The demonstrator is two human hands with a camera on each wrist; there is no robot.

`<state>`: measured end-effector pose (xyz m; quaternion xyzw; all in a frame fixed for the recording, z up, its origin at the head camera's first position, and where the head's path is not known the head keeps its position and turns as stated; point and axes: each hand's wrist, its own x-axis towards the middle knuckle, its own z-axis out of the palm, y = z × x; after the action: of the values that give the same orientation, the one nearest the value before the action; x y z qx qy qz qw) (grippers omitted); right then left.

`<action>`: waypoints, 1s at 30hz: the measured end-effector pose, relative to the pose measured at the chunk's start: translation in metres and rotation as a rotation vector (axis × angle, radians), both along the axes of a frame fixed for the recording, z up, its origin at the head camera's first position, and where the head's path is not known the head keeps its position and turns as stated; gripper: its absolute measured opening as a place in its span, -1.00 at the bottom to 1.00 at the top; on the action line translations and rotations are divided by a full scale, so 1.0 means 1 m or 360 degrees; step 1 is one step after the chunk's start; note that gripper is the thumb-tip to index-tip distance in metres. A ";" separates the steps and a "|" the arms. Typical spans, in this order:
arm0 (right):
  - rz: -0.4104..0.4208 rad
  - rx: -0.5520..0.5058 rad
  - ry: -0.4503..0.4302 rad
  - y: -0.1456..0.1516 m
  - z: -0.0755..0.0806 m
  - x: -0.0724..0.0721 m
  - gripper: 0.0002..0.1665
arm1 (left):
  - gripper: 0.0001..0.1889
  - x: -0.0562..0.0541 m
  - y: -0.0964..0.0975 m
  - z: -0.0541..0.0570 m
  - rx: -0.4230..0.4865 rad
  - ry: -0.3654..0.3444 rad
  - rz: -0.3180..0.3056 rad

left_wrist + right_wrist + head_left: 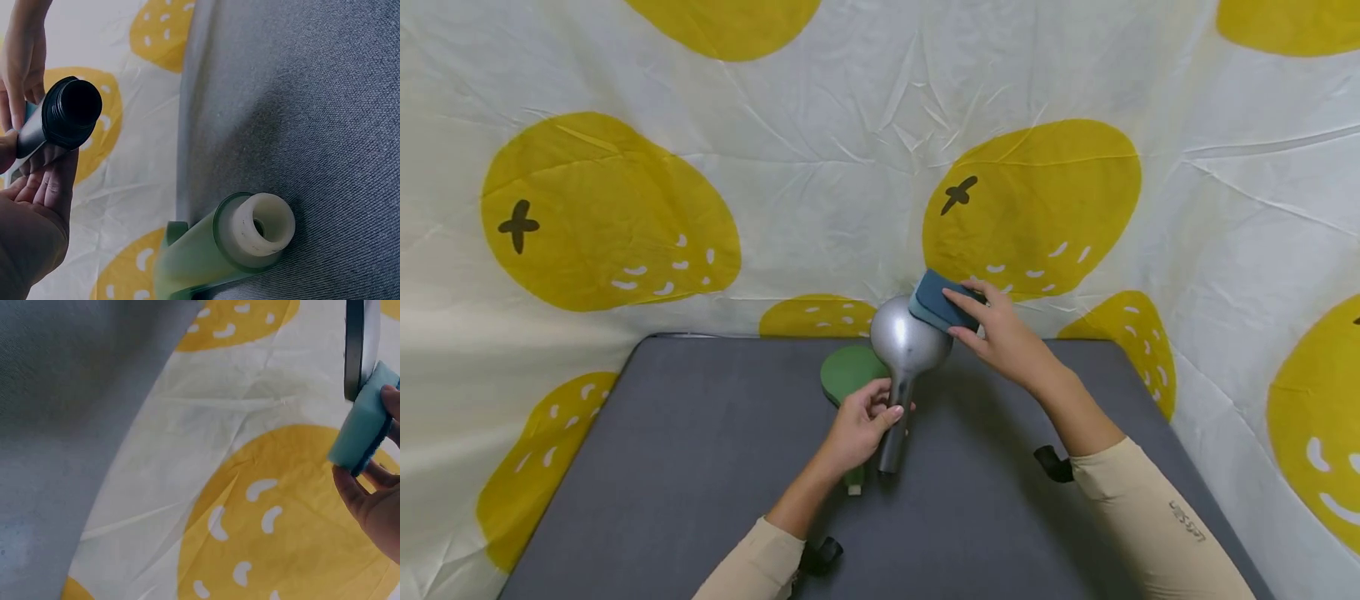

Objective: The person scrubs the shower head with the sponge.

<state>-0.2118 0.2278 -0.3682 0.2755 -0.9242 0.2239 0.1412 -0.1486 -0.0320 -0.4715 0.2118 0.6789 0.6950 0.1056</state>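
Between the two hands, one silver paddle-shaped thing with a round head [904, 333] is held up over the grey table [700, 475]. Left hand [857, 423] has its thumb and fingers wrapped around the handle. Right hand [1003, 333] is pinching a two-tone blue sponge [946, 302], just the one, between thumb and fingers, with the pale side against the head's edge on the right hand's side.

Container-wise: the silver handle ends in a hollow threaded mouth [81, 105], aimed back toward the person. It's dark in there, so can't tell if it's holding anything. Behind and beyond the left hand, partly hidden by it, a single green paddle-shaped thing [847, 371] rests on the table. Its whitish neck [265, 225] has a hole too, contents not visible.

Also two beige sleeves [1157, 508], one per arm, and past both hands a white cloth with yellow fruit prints [820, 192].
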 end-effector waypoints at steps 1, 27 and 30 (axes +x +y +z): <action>-0.0014 -0.0011 -0.0058 0.001 0.002 -0.004 -0.31 | -0.58 0.000 0.000 -0.001 0.0001 0.0006 0.0000; -0.0066 -0.0102 0.0366 -0.039 -0.068 0.057 -0.13 | -0.62 -0.006 -0.002 -0.005 -0.0008 0.0048 0.0169; -0.0056 -0.0083 0.0437 -0.044 -0.074 0.064 -0.13 | -0.61 -0.007 -0.002 -0.006 -0.0043 0.0073 0.0201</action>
<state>-0.1478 0.1837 -0.4427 0.2835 -0.8948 0.2053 0.2773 -0.1555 -0.0344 -0.4774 0.1830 0.7026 0.6859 0.0487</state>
